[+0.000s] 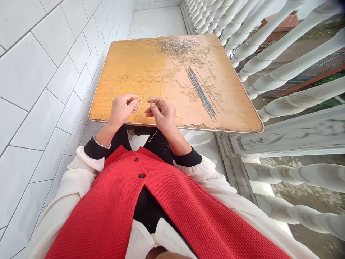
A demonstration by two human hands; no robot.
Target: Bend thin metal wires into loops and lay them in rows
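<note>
My left hand (pixel 122 109) and my right hand (pixel 161 115) hover close together above the near edge of a worn orange wooden board (pixel 151 108). Each hand pinches a thin pale wire (pixel 140 108) between thumb and fingertips, and the two fingertips nearly meet. A strand (pixel 153 136) hangs below my right hand. A row of small wire loops with trailing ends (pixel 137 81) lies just beyond my hands. Farther off sit a tangled heap of silvery wire (pixel 179 48) and a straight bundle of thin metal rods (pixel 201 91).
A white tiled wall (pixel 40 93) runs along the left side of the board. A white balustrade with turned columns (pixel 283 61) stands to the right. The board rests over my lap, and my red waistcoat (pixel 140 201) fills the lower view.
</note>
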